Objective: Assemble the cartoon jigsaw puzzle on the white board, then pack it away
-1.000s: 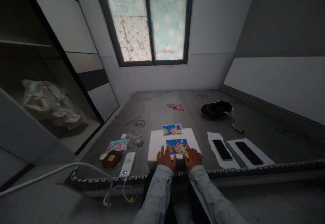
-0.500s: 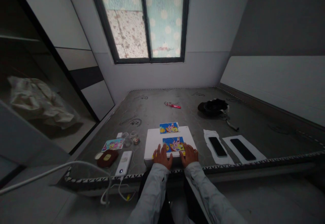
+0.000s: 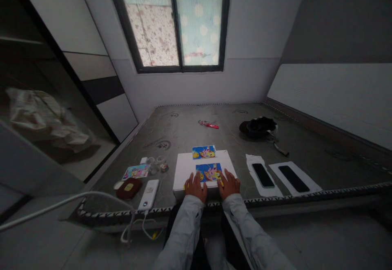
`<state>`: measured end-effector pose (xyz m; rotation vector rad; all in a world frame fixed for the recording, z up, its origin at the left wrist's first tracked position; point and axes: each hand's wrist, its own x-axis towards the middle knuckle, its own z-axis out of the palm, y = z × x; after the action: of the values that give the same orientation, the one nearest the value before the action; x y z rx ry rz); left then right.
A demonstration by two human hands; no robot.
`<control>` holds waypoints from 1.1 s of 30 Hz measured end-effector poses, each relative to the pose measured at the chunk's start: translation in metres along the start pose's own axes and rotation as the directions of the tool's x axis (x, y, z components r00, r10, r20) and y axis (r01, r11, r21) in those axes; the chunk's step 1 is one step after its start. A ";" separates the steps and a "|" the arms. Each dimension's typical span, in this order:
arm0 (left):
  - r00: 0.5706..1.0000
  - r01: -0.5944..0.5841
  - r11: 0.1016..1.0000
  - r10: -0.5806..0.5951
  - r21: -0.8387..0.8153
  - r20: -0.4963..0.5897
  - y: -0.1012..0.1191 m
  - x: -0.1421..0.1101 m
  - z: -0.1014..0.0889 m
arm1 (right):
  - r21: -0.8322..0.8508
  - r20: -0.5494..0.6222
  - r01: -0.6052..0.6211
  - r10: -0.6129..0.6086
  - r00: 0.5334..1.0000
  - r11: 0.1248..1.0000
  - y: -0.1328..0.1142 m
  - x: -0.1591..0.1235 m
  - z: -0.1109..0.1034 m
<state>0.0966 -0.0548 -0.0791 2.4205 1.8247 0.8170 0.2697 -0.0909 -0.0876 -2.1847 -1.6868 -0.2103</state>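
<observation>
My left hand [image 3: 195,187] and my right hand [image 3: 229,184] lie flat, fingers spread, on the near part of a white box [image 3: 185,168]. Their fingertips touch the lower edge of a colourful cartoon picture card [image 3: 210,172] lying on the box lid. Neither hand lifts or grips anything. A matching blue cartoon card [image 3: 203,152] lies just behind the box on the mattress. The near edge of the card on the box is partly hidden by my fingers.
On the grey mattress [image 3: 183,133] lie a white power bank [image 3: 148,194], dark red pouch [image 3: 128,188], sticker card [image 3: 135,172], and small clear items [image 3: 153,166]. Right of the box, several phones sit on white sheets [image 3: 262,175]. Farther back are a black cap [image 3: 257,126] and red packet [image 3: 208,125].
The whole scene has shifted slightly left and up in view as my head moves. My hands and the card have stayed in place on the box.
</observation>
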 end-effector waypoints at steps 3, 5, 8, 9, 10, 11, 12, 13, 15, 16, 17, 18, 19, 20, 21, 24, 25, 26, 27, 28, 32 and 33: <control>1.000 0.000 1.000 0.000 0.003 -0.023 0.002 0.001 -0.001 | -0.006 0.003 0.005 -0.005 1.000 1.000 -0.001 -0.001 0.000; 0.999 0.015 1.000 -0.014 0.009 -0.043 0.002 0.002 -0.002 | -0.006 -0.006 -0.034 0.034 0.999 0.999 -0.001 -0.001 -0.001; 0.999 0.024 1.000 -0.024 0.009 -0.029 -0.001 0.003 -0.003 | 0.008 -0.008 -0.050 0.050 0.999 0.999 0.002 0.000 -0.001; 1.000 0.023 1.000 -0.023 0.005 -0.013 -0.001 0.004 -0.003 | 0.013 -0.002 -0.041 0.041 0.999 0.999 0.002 0.000 -0.001; 1.000 0.024 1.000 -0.024 -0.002 0.001 -0.002 0.004 -0.003 | 0.016 0.007 -0.032 0.032 0.999 0.999 0.002 0.000 -0.001; 1.000 0.027 1.000 -0.027 -0.009 0.013 -0.001 0.004 -0.003 | 0.018 0.019 -0.027 0.026 0.999 0.999 0.002 0.001 -0.001; 0.999 0.030 0.999 -0.030 -0.015 0.021 0.000 0.005 -0.002 | 0.020 0.030 -0.026 0.025 0.999 0.999 0.001 0.001 -0.001; 0.999 0.033 0.999 -0.033 -0.019 0.026 0.001 0.005 -0.002 | 0.022 0.040 -0.026 0.025 0.999 0.999 0.000 0.001 -0.001; 0.999 0.041 0.999 -0.041 -0.024 0.024 0.003 0.005 -0.001 | 0.027 0.051 -0.024 0.023 0.998 0.999 -0.001 0.001 -0.002; 0.999 0.047 0.999 -0.047 -0.026 0.020 0.003 0.005 -0.001 | 0.029 0.050 -0.025 0.023 0.998 0.999 -0.002 0.001 -0.004; 0.998 0.056 0.998 -0.055 -0.028 0.014 0.003 0.005 -0.002 | 0.030 0.046 -0.028 0.026 0.999 0.999 -0.001 0.001 -0.005; 0.998 0.065 0.997 -0.065 -0.030 0.008 0.002 0.005 -0.002 | 0.031 0.039 -0.035 0.034 0.999 0.999 0.000 0.001 -0.006; 0.997 0.073 0.997 -0.073 -0.032 0.004 0.001 0.004 -0.003 | 0.031 0.034 -0.044 0.043 0.998 0.999 0.001 0.001 -0.007; 0.997 0.077 0.996 -0.077 -0.034 0.002 0.000 0.004 -0.004 | 0.030 0.030 -0.055 0.054 0.998 0.998 0.002 0.001 -0.008; 0.997 0.078 0.996 -0.078 -0.035 0.002 -0.001 0.004 -0.004 | 0.029 0.028 -0.064 0.063 0.998 0.998 0.003 0.001 -0.009; 0.997 0.072 0.997 -0.072 -0.035 -0.004 -0.002 0.003 -0.003 | 0.030 0.042 -0.069 0.068 0.997 0.997 0.002 0.001 -0.009; 0.998 0.069 0.997 -0.070 -0.035 -0.004 0.000 0.003 -0.002 | 0.033 0.051 -0.065 0.063 0.997 0.997 0.000 0.001 -0.008; 0.998 0.066 0.997 -0.066 -0.038 0.001 0.002 0.003 -0.001 | 0.036 0.062 -0.062 0.060 0.996 0.997 -0.002 0.001 -0.008; 0.998 0.060 0.997 -0.060 -0.043 0.010 0.004 0.003 0.000 | 0.036 0.075 -0.064 0.061 0.995 0.997 -0.004 0.001 -0.008; 0.998 0.055 0.997 -0.054 -0.050 0.021 0.006 0.003 0.001 | 0.033 0.087 -0.071 0.067 0.994 0.997 -0.006 0.001 -0.008; 0.997 0.075 0.995 -0.074 -0.062 0.031 0.008 0.003 -0.001 | 0.014 0.104 -0.091 0.089 0.991 0.996 -0.007 0.001 -0.012; 0.996 0.085 0.995 -0.083 -0.058 0.024 0.007 0.003 -0.002 | 0.009 0.099 -0.089 0.087 0.991 0.996 -0.005 0.001 -0.014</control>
<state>0.1023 -0.0546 -0.0738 2.2909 1.8527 0.8229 0.2669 -0.0940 -0.0731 -2.2878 -1.6331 -0.0681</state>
